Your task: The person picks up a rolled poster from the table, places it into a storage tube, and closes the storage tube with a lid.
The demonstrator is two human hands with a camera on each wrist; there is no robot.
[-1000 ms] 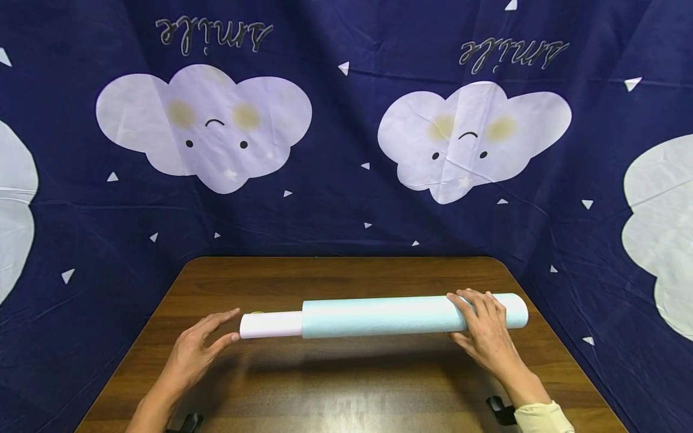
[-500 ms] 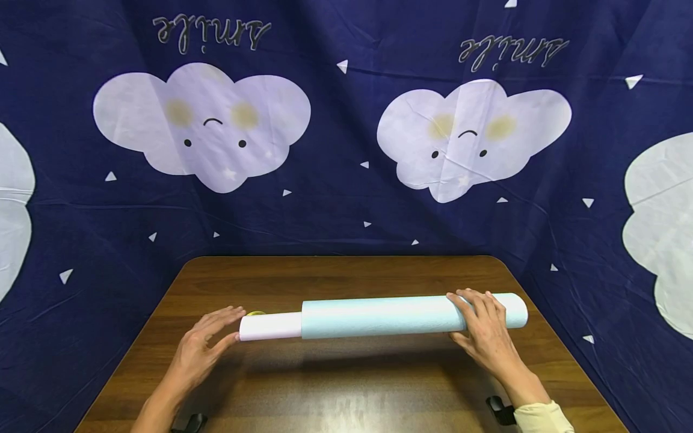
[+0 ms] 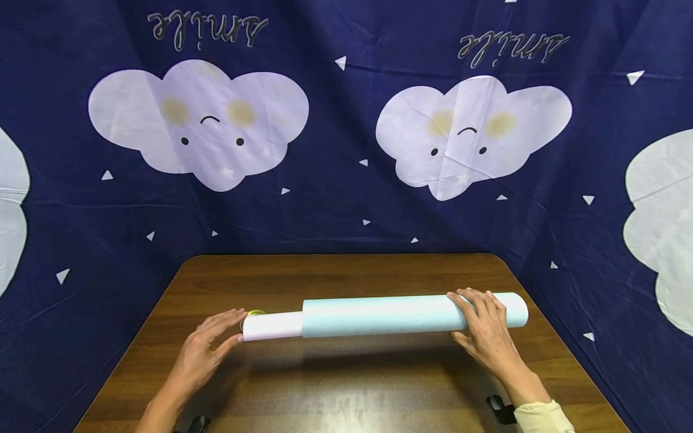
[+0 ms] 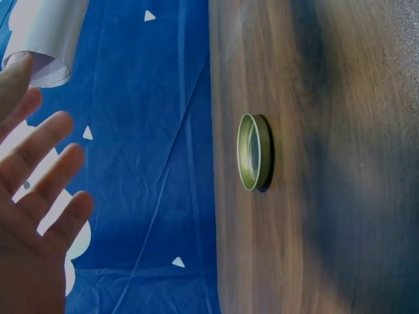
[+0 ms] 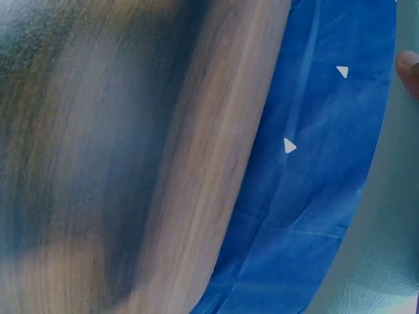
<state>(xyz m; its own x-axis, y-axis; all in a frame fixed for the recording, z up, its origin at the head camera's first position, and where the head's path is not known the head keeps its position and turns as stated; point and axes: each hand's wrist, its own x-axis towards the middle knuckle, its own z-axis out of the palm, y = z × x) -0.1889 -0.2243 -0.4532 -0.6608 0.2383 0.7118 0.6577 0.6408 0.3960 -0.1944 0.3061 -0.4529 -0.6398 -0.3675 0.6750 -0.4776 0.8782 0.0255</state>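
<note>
A light-blue cardboard tube lies level above the table in the head view, its shadow below. My right hand grips it near its right end, fingers over the top and thumb underneath. A roll of white paper sticks out of the tube's left end. My left hand touches the roll's outer end with its fingertips, the fingers loosely extended. The left wrist view shows the roll's hollow end at the thumb. On the table behind the roll sits a gold round lid, partly hidden in the head view.
The brown wooden table has rounded far corners. Black clips show near its front side. A dark blue curtain printed with clouds hangs behind and beside it.
My left hand has moved slightly to the right and onto the roll's end. The exposed part of the roll looks a little shorter. My right hand and the tube have stayed nearly still.
</note>
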